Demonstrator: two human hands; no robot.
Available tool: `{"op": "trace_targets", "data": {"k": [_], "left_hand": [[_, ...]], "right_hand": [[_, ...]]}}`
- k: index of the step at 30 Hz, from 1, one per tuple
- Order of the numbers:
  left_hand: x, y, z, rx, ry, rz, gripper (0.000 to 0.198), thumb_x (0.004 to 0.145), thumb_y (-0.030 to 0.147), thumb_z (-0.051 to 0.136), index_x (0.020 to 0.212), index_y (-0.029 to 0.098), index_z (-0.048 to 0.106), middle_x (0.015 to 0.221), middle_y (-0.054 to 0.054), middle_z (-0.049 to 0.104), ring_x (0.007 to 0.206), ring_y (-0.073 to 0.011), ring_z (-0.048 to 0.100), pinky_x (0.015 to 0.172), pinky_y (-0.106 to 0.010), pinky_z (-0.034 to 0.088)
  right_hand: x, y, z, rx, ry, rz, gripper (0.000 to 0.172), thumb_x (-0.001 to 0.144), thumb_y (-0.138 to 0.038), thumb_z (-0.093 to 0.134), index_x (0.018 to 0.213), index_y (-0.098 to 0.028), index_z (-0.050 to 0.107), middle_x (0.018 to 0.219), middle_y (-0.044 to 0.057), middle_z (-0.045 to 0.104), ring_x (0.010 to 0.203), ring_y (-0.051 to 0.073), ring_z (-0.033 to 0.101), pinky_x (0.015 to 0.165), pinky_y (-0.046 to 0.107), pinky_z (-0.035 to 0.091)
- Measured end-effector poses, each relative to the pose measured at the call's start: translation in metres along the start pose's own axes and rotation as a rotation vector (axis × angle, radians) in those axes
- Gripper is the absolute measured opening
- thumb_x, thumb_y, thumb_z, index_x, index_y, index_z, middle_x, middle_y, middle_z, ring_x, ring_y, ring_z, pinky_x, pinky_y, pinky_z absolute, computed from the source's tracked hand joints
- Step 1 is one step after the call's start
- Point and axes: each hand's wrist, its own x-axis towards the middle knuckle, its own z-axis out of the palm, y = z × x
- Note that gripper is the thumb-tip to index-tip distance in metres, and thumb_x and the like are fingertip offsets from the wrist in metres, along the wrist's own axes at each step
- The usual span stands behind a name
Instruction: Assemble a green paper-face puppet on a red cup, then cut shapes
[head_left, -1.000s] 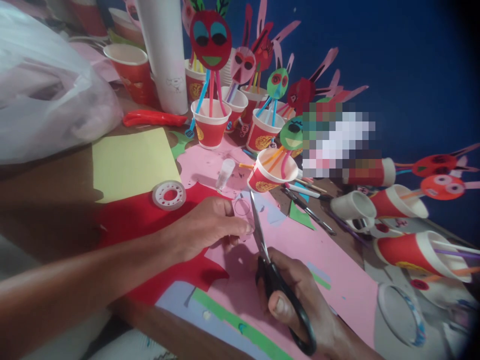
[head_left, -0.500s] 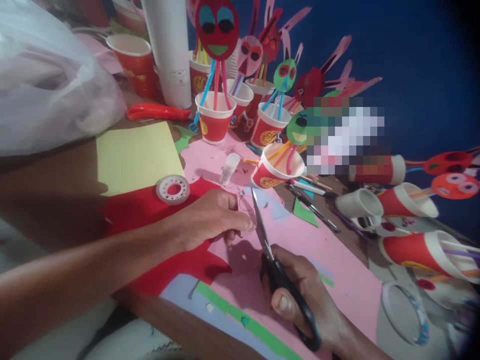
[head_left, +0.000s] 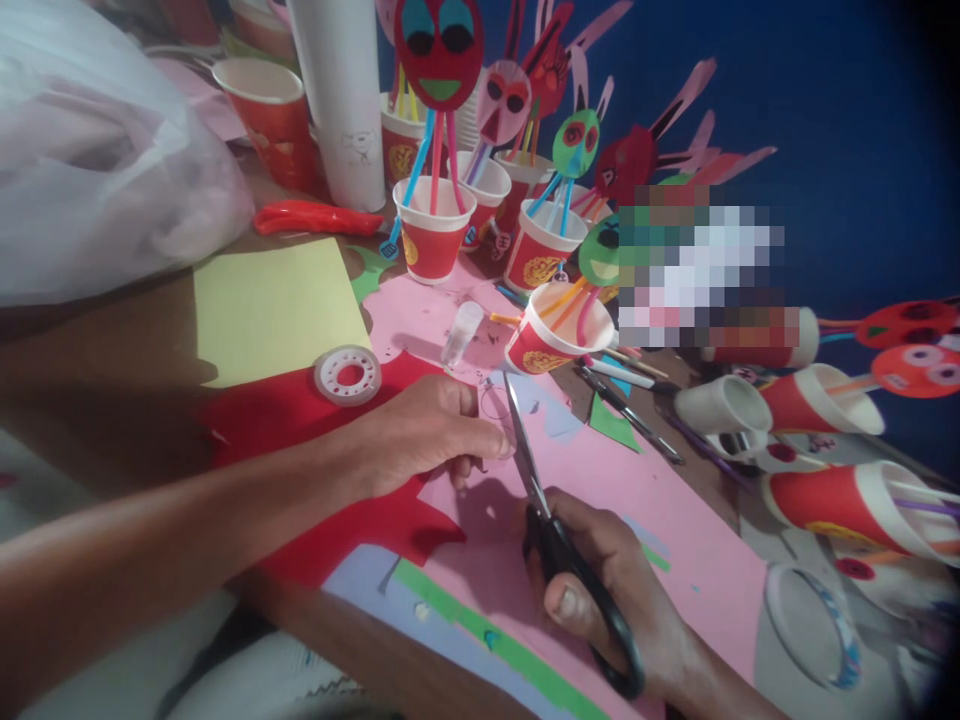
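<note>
My left hand (head_left: 442, 432) is closed in a pinch on a small pink paper piece (head_left: 495, 406) with a circle drawn on it. In my right hand (head_left: 607, 575) is a pair of scissors (head_left: 555, 555) with black handles, thumb and fingers in the loops. Its blades point away from me, close beside the paper piece and the left fingertips. Under both hands lies a large pink sheet (head_left: 697, 520). Red paper (head_left: 292, 400) spreads beneath my left wrist, and a white tape spool (head_left: 347, 375) rests on it.
Red paper cups (head_left: 435, 245) holding straws with paper faces stand at the back. A red-handled cutter (head_left: 322, 218), yellow paper (head_left: 277, 310) and a plastic bag (head_left: 105, 170) are at the left. To the right are a pen (head_left: 634, 415), a white mug (head_left: 724, 408) and a tape roll (head_left: 776, 610).
The camera view has shifted slightly, so the cups at the back appear a little further right. Both hands, the paper piece and the scissors keep nearly the same pose.
</note>
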Motion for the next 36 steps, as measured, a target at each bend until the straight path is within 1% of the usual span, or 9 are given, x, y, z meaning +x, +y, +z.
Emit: {"op": "trace_targets", "data": {"k": [5, 8, 11, 14, 17, 22, 29, 36], "left_hand": [[0.0010, -0.0014, 0.0003, -0.057, 0.004, -0.021, 0.013, 0.063, 0.023, 0.060, 0.054, 0.014, 0.056, 0.041, 0.002, 0.054, 0.038, -0.0087, 0.047, 0.039, -0.021, 0.028], [0.0018, -0.0039, 0.0009, -0.116, -0.025, -0.021, 0.019, 0.064, 0.030, 0.061, 0.054, 0.015, 0.057, 0.044, 0.000, 0.055, 0.038, -0.0105, 0.049, 0.037, -0.022, 0.028], [0.0010, -0.0051, 0.0024, -0.138, -0.030, -0.009, 0.022, 0.066, 0.034, 0.062, 0.055, 0.015, 0.057, 0.047, 0.000, 0.056, 0.041, -0.0104, 0.050, 0.039, -0.022, 0.030], [-0.0001, -0.0055, 0.0045, -0.119, -0.019, -0.002, 0.020, 0.068, 0.031, 0.063, 0.059, 0.014, 0.058, 0.051, 0.000, 0.058, 0.045, -0.0097, 0.051, 0.044, -0.022, 0.033], [-0.0001, -0.0065, 0.0061, -0.101, 0.005, 0.026, 0.019, 0.070, 0.030, 0.062, 0.061, 0.014, 0.059, 0.053, 0.000, 0.059, 0.047, -0.0096, 0.051, 0.046, -0.022, 0.033], [0.0008, -0.0077, 0.0065, -0.111, 0.029, 0.040, 0.015, 0.069, 0.026, 0.060, 0.061, 0.014, 0.059, 0.054, 0.000, 0.059, 0.050, -0.0102, 0.052, 0.049, -0.023, 0.034], [-0.0001, -0.0042, 0.0054, -0.082, 0.020, 0.008, 0.011, 0.067, 0.021, 0.059, 0.059, 0.014, 0.059, 0.053, -0.001, 0.059, 0.050, -0.0104, 0.051, 0.049, -0.023, 0.034], [0.0007, -0.0041, 0.0051, -0.079, 0.028, 0.008, 0.012, 0.065, 0.021, 0.059, 0.055, 0.014, 0.058, 0.049, 0.000, 0.058, 0.047, -0.0096, 0.050, 0.047, -0.021, 0.035]], "right_hand": [[0.0001, 0.0010, 0.0003, 0.025, -0.015, -0.004, 0.040, 0.073, -0.056, 0.063, 0.078, -0.019, 0.050, 0.058, -0.006, 0.038, 0.051, 0.009, 0.032, 0.045, 0.020, 0.026], [0.0002, 0.0011, 0.0008, 0.028, 0.003, -0.008, 0.041, 0.072, -0.057, 0.063, 0.077, -0.018, 0.049, 0.059, -0.006, 0.037, 0.052, 0.009, 0.032, 0.046, 0.021, 0.026], [0.0000, 0.0013, 0.0014, 0.036, 0.026, -0.012, 0.042, 0.072, -0.058, 0.062, 0.078, -0.018, 0.049, 0.060, -0.005, 0.037, 0.053, 0.009, 0.032, 0.046, 0.021, 0.026], [0.0002, 0.0024, 0.0026, 0.066, 0.027, -0.005, 0.043, 0.073, -0.060, 0.060, 0.080, -0.019, 0.049, 0.061, -0.005, 0.037, 0.052, 0.009, 0.034, 0.046, 0.022, 0.026], [0.0009, 0.0042, 0.0038, 0.087, 0.031, 0.000, 0.043, 0.074, -0.059, 0.060, 0.081, -0.019, 0.048, 0.063, -0.005, 0.037, 0.052, 0.009, 0.035, 0.046, 0.022, 0.026], [0.0000, 0.0063, 0.0037, 0.087, 0.018, -0.005, 0.043, 0.074, -0.060, 0.060, 0.080, -0.019, 0.046, 0.062, -0.006, 0.036, 0.052, 0.009, 0.034, 0.047, 0.022, 0.026], [-0.0009, 0.0046, 0.0027, 0.082, -0.023, 0.019, 0.045, 0.073, -0.061, 0.059, 0.083, -0.019, 0.046, 0.063, -0.005, 0.036, 0.054, 0.009, 0.031, 0.047, 0.021, 0.025], [0.0008, 0.0019, 0.0022, 0.036, -0.013, 0.022, 0.045, 0.072, -0.061, 0.060, 0.082, -0.019, 0.047, 0.065, -0.004, 0.038, 0.056, 0.010, 0.031, 0.047, 0.021, 0.026]]}}
